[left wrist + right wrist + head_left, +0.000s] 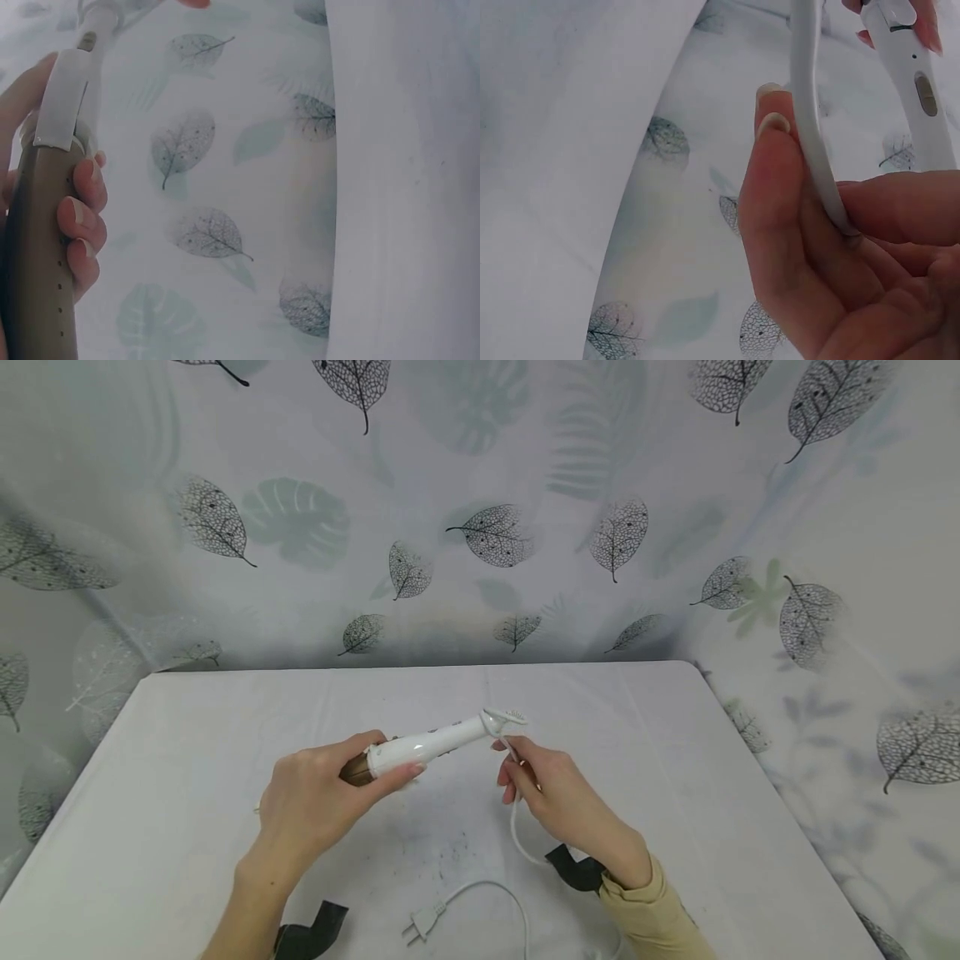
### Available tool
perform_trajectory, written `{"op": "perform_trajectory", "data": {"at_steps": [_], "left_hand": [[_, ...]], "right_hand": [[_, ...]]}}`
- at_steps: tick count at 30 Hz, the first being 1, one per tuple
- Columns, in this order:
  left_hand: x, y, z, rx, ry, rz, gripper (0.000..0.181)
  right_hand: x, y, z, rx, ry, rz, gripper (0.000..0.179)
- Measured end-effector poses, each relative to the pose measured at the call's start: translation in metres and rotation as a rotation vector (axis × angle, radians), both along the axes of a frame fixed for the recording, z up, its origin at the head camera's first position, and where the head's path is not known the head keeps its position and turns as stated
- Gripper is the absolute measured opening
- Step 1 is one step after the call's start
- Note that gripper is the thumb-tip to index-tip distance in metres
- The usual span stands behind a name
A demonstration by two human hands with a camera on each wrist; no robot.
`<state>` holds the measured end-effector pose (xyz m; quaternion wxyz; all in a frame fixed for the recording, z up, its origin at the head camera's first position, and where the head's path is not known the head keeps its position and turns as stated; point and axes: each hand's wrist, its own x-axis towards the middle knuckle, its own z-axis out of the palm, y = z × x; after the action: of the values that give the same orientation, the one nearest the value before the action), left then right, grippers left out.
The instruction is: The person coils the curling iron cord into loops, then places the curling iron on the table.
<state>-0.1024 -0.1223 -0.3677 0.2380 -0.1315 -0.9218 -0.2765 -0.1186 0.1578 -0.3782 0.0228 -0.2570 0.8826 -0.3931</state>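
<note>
My left hand (313, 793) grips a hair iron (431, 745) by its brown barrel (41, 247), fingers curled around it. Its white handle points to the right and slightly up, held above the table. A small oval brown button (926, 94) shows on the handle. By the handle's right end my right hand (558, 789) pinches the white cord (810, 97) between thumb and fingers. From there the cord drops and loops across the table to a two-pin plug (426, 920) lying near the front. Most of the barrel is hidden by the left hand in the head view.
A white-covered table (187, 793) spreads beneath both hands. Leaf-patterned curtains (450, 460) hang behind it and along the sides. Dark smudges mark the cloth at the middle. Black straps (576, 867) sit at the wrists.
</note>
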Motion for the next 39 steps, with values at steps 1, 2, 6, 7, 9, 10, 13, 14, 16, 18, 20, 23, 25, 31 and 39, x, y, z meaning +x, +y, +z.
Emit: {"op": "perform_trajectory", "data": {"at_steps": [1, 2, 6, 7, 9, 10, 13, 14, 16, 18, 20, 23, 25, 31, 39], "left_hand": [[0.000, 0.000, 0.000, -0.001, 0.011, 0.004, 0.038], [-0.001, 0.000, 0.000, -0.001, 0.021, 0.005, 0.038], [-0.002, 0.000, -0.002, -0.019, 0.055, 0.018, 0.036], [-0.003, 0.000, -0.002, -0.023, 0.060, 0.022, 0.036], [-0.003, 0.000, -0.002, -0.027, 0.066, 0.031, 0.035], [-0.003, -0.001, -0.002, -0.028, 0.067, 0.033, 0.034], [-0.004, -0.002, -0.002, -0.032, 0.073, 0.034, 0.034], [-0.004, -0.002, -0.003, -0.036, 0.076, 0.038, 0.034], [-0.005, -0.003, -0.003, -0.044, 0.085, 0.049, 0.035], [-0.005, -0.004, -0.003, -0.045, 0.085, 0.065, 0.036], [-0.005, -0.004, -0.003, -0.045, 0.083, 0.078, 0.036], [-0.004, -0.005, -0.002, -0.049, 0.090, 0.089, 0.037], [-0.005, -0.006, -0.002, -0.055, 0.108, 0.091, 0.037], [-0.006, -0.008, -0.004, -0.045, 0.169, 0.103, 0.038], [-0.008, -0.010, -0.005, -0.058, 0.148, 0.107, 0.038]], "right_hand": [[0.000, 0.000, 0.000, 0.003, -0.009, 0.005, 0.022], [0.000, -0.001, 0.000, 0.004, -0.018, 0.014, 0.022], [0.001, -0.002, 0.000, 0.007, -0.014, 0.092, 0.019], [0.002, -0.002, 0.000, 0.009, -0.003, 0.118, 0.018], [0.003, -0.001, 0.000, 0.010, 0.029, 0.164, 0.018], [0.003, -0.001, 0.001, 0.008, 0.042, 0.181, 0.019], [0.004, 0.000, 0.001, 0.019, 0.060, 0.196, 0.021], [0.005, 0.000, 0.002, 0.027, 0.056, 0.193, 0.022], [0.006, 0.000, 0.002, 0.047, 0.051, 0.181, 0.024], [0.006, -0.001, 0.002, 0.069, 0.043, 0.175, 0.026], [0.007, -0.001, 0.001, 0.082, 0.045, 0.166, 0.028], [0.007, -0.001, 0.000, 0.087, 0.043, 0.167, 0.024], [0.007, 0.000, 0.000, 0.082, 0.030, 0.173, 0.021], [0.007, -0.001, -0.002, 0.053, 0.038, 0.176, 0.024], [0.008, -0.001, -0.003, 0.150, 0.256, 0.131, 0.026]]}}
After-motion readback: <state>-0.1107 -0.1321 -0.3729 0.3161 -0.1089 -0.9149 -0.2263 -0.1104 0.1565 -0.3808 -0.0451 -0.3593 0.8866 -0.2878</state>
